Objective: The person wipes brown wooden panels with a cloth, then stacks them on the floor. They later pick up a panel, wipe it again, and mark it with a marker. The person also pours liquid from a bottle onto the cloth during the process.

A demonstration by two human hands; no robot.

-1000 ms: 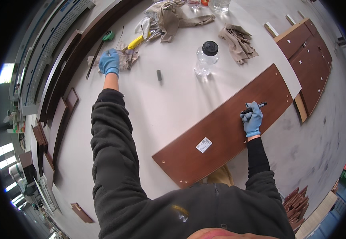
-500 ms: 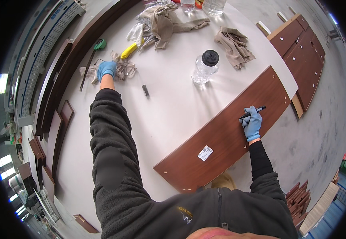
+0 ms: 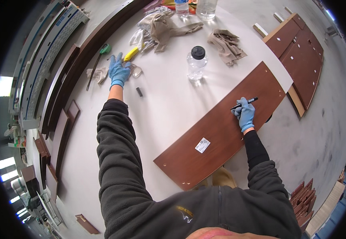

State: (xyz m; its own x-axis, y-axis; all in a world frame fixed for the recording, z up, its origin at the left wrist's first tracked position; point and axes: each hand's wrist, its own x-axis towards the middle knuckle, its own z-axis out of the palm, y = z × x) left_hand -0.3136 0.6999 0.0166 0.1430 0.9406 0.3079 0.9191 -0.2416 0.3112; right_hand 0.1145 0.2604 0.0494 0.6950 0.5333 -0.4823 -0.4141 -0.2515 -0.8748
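Observation:
My left hand (image 3: pixel 119 72), in a blue glove, has its fingers spread over a crumpled beige cloth (image 3: pixel 98 75) and covers part of it. Right beside it lies a clear thing with a round rim (image 3: pixel 136 71), partly hidden. A yellow-handled tool (image 3: pixel 131 53) is just past the fingertips. In my right hand (image 3: pixel 244 115), also gloved in blue, a black marker (image 3: pixel 252 100) is gripped above a reddish-brown wooden panel (image 3: pixel 221 123). A white label (image 3: pixel 202 145) is stuck on that panel. A small black cap (image 3: pixel 139 92) lies on the white table.
A clear bottle with a black lid (image 3: pixel 197 65) stands mid-table. Beige rags (image 3: pixel 227 46) and more bottles (image 3: pixel 207 8) are toward the far side. A green-ended rod (image 3: pixel 97 65) lies left. Brown boards (image 3: pixel 296 59) are stacked at right, and a long dark board (image 3: pixel 89 38) borders the left.
My left hand has spread its fingers and shifted right across the cloth. The right hand, still with the marker, has moved slightly left and up in the picture, as the view shifts a little.

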